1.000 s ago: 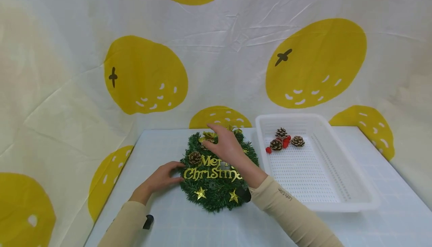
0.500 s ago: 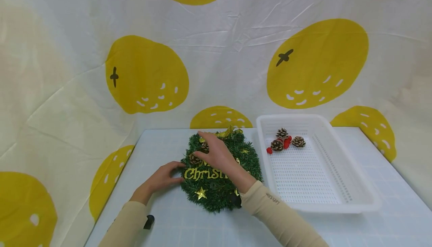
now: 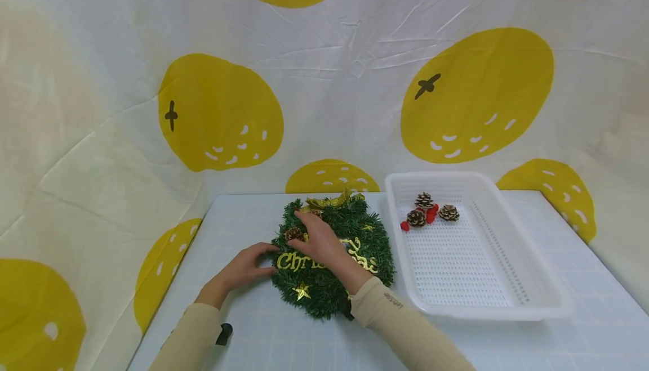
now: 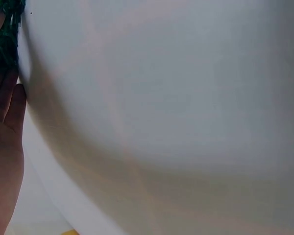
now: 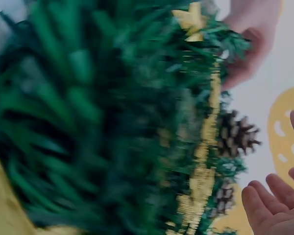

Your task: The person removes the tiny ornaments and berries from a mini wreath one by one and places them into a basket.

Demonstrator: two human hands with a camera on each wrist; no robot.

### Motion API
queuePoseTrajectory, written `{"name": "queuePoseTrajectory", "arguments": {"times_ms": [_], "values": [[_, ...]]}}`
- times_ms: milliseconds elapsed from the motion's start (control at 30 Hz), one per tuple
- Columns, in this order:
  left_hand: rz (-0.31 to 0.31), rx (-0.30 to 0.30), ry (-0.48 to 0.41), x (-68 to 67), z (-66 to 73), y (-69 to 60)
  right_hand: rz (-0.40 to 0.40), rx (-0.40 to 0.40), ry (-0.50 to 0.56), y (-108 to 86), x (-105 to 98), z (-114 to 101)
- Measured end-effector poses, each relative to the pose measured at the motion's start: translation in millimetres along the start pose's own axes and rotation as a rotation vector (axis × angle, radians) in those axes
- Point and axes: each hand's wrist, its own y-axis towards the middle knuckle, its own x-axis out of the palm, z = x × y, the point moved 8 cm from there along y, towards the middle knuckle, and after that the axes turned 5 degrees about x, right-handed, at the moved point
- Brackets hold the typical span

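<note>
A green tinsel wreath lies on the table, with gold "Merry Christmas" lettering, a gold star and gold ribbon at its top. Thumb and fingers of my left hand hold its left edge; the left wrist view catches only a green bit of that edge. My right hand hovers over the wreath's upper left, covering some letters. Its thumb and fingers are spread, near but apart from two pinecones, an upper pinecone and a lower pinecone, in the right wrist view.
To the right of the wreath stands a white perforated basket. Several pinecones and red berries lie in its far left corner. Behind the table hangs a white cloth printed with yellow fruit.
My right hand has moved left and nearer across the wreath, from the gold ribbon toward the pinecones, uncovering the ribbon. The left hand stays at the wreath's edge.
</note>
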Motion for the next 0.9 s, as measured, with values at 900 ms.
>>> {"name": "queuePoseTrajectory", "arguments": {"times_ms": [900], "values": [[0.009, 0.037, 0.021, -1.4, 4.3, 0.4, -0.01, -0.048, -0.12, 3.8, 35, 11]]}}
